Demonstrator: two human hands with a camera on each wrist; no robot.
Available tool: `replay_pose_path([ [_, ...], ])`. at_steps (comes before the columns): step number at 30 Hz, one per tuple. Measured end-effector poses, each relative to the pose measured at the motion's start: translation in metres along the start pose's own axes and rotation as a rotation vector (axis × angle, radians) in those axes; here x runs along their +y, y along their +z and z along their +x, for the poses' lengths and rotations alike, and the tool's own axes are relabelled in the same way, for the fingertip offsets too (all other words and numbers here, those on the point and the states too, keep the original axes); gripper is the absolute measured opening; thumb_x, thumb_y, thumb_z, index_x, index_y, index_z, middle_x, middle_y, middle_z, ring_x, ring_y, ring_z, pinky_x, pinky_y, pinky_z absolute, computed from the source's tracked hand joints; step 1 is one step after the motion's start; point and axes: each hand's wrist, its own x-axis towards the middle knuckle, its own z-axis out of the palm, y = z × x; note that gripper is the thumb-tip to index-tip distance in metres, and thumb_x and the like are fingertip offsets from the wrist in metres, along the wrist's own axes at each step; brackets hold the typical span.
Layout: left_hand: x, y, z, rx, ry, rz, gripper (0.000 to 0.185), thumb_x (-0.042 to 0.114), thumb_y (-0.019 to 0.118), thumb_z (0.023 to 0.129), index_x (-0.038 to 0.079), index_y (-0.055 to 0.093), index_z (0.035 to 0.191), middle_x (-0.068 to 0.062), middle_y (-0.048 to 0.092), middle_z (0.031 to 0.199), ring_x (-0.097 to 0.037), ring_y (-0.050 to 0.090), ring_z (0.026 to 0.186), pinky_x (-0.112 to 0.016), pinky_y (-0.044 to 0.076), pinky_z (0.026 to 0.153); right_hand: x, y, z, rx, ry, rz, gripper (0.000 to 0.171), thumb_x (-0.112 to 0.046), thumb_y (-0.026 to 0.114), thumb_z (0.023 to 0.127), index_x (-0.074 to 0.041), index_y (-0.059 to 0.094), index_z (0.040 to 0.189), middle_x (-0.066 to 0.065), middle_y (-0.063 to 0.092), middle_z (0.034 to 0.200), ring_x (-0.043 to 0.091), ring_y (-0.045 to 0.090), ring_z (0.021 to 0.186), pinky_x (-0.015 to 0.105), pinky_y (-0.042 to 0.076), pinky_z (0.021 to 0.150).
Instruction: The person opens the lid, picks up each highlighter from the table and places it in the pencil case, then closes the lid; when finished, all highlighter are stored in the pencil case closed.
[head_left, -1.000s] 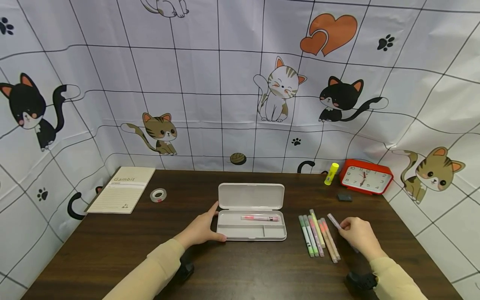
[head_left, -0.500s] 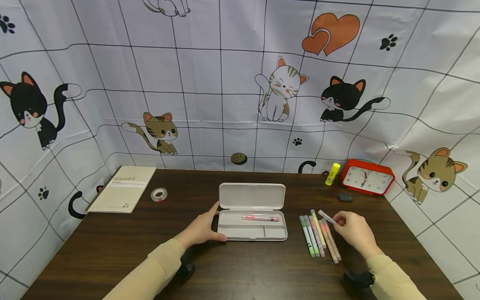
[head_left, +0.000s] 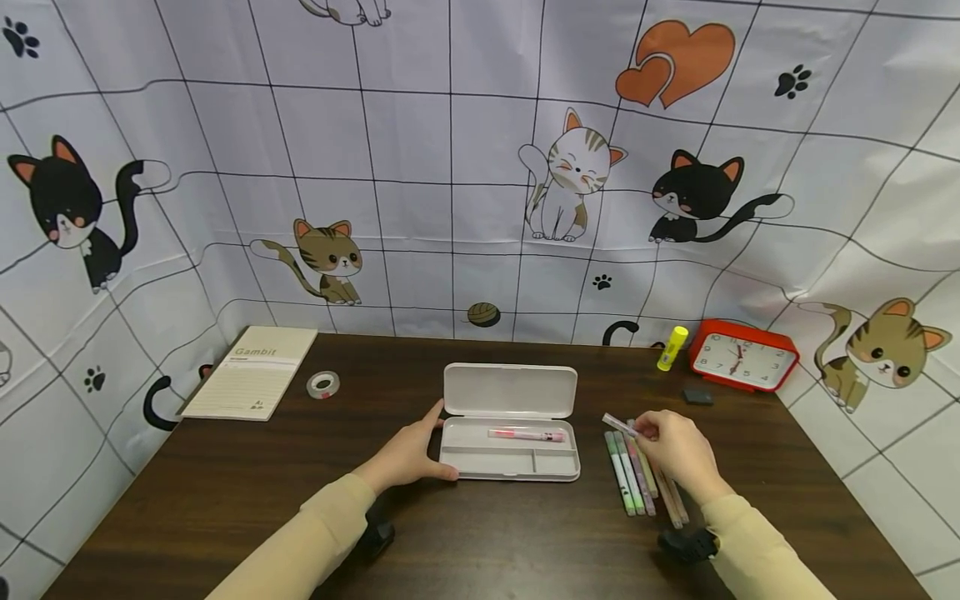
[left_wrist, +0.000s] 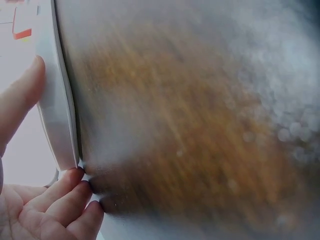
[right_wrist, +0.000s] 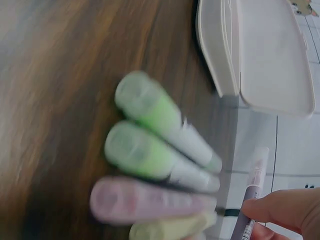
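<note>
My left hand (head_left: 405, 457) grips the left end of a white pencil case (head_left: 480, 464), thumb at its front corner and fingers at its side. The case lies open, lid tipped back, with a pink marker (head_left: 527, 435) in its long compartment. In my right hand (head_left: 681, 454) a purple marker (right_wrist: 257, 172) with a clear cap is pinched between thumb and fingers, tilted above the table. Just below that hand lies a row of markers: green ones (head_left: 619, 473), a purple one (right_wrist: 150, 201) and a pale yellow one (right_wrist: 170, 226). The hand partly hides the row in the head view.
A notepad (head_left: 251, 372) and a roll of tape (head_left: 323, 385) lie at the back left. At the back right stand a yellow glue-stick-like tube (head_left: 672, 348) and a red alarm clock (head_left: 744, 356), with a small dark block (head_left: 698, 397) before them. A cat-print sheet (head_left: 408, 212) hangs behind.
My right hand has lifted the purple marker from the right of the row and carried it leftward over the other markers. My left hand stays on the pencil case.
</note>
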Motion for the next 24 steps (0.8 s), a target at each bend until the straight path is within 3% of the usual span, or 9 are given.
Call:
replay_pose_path([
  [24, -0.003, 0.001, 0.001, -0.003, 0.002, 0.004, 0.117, 0.036, 0.086, 0.067, -0.002, 0.014, 0.151, -0.018, 0.051, 0.136, -0.036, 0.047, 0.126, -0.051, 0.037, 0.103, -0.054, 0.029, 0.016, 0.013, -0.181, -0.02, 0.007, -0.009, 0.074, 0.079, -0.012, 0.073, 0.085, -0.001, 0.059, 0.077, 0.014, 0.053, 0.07, 0.033, 0.047, 0.061],
])
